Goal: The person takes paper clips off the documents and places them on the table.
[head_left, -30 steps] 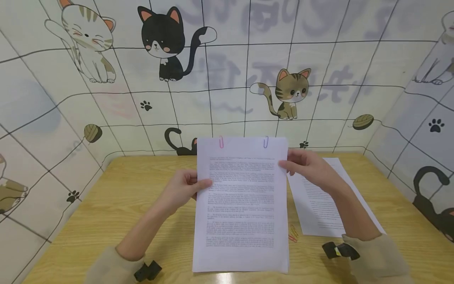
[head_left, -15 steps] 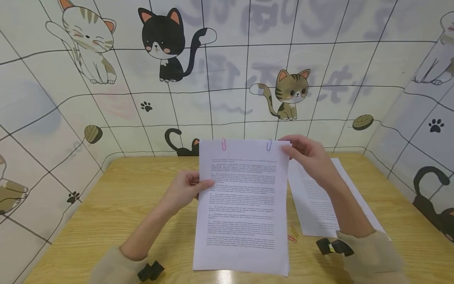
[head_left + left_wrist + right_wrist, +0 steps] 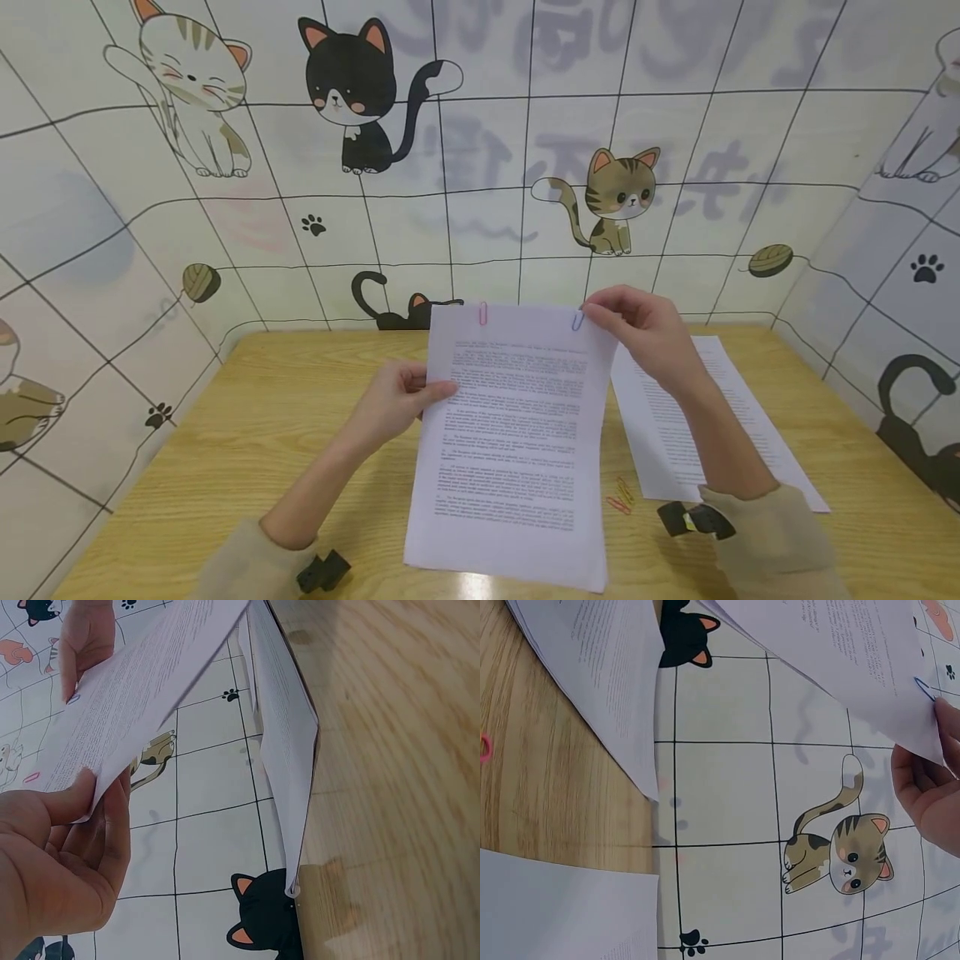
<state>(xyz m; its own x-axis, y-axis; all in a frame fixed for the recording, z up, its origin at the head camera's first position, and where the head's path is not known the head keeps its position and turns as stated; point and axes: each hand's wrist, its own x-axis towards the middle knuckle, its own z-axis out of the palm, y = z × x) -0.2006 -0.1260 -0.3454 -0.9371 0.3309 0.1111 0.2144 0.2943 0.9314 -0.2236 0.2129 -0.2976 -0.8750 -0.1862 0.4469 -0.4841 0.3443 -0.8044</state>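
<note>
A stack of printed white sheets (image 3: 513,442) stands tilted above the wooden table (image 3: 247,433), its lower edge near the front. A pink paper clip (image 3: 483,313) and a blue paper clip (image 3: 577,321) sit on its top edge. My left hand (image 3: 397,400) pinches the left edge of the sheets (image 3: 112,720), thumb on the front. My right hand (image 3: 637,329) pinches the top right corner at the blue clip (image 3: 924,688).
A second printed sheet (image 3: 697,417) lies flat on the table to the right. Loose paper clips (image 3: 620,496) lie beside it near my right wrist. Cat-patterned walls (image 3: 480,167) enclose the table at the back and sides.
My right hand rose from the right edge of the sheets to the top right corner by the blue clip. The stack tilted slightly, its top shifting right.
</note>
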